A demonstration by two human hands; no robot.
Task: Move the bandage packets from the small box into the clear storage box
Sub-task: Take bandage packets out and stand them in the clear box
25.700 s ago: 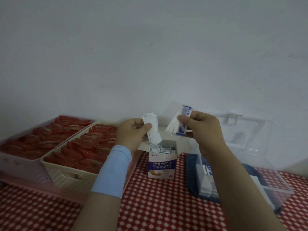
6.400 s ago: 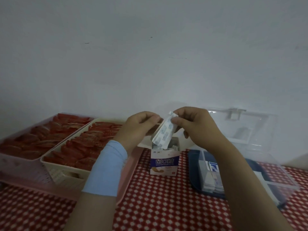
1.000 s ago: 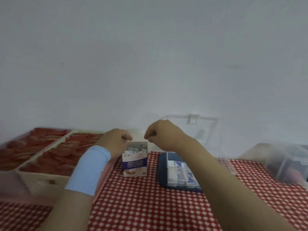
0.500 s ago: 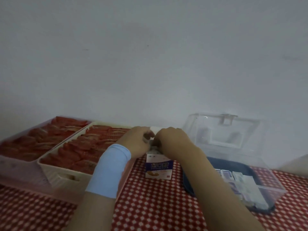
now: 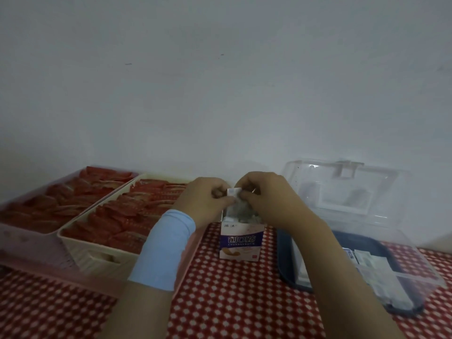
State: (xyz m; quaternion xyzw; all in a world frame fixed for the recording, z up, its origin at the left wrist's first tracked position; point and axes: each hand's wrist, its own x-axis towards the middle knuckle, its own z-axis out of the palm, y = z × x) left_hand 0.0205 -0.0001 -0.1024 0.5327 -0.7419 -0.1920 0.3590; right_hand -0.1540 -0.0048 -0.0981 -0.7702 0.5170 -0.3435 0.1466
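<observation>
Pinching bandage packet (image 5: 233,192) with left hand (image 5: 203,200) and right hand (image 5: 267,198) over stocked small box (image 5: 242,242), centre; more in lower-right clear storage box (image 5: 417,277).

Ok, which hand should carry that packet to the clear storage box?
Probably right: the right hand and left hand both pinch the packet above the small box, but the clear storage box lies on the right.

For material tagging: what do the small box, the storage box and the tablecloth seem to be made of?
Small box: thin cardboard, matt-looking, with a printed front and sharp folded edges.
Storage box: hard clear plastic, glossy; the wall shows through its raised lid, which carries bright highlights.
Tablecloth: red-and-white check, probably cloth or vinyl; too dim to tell which.
</observation>
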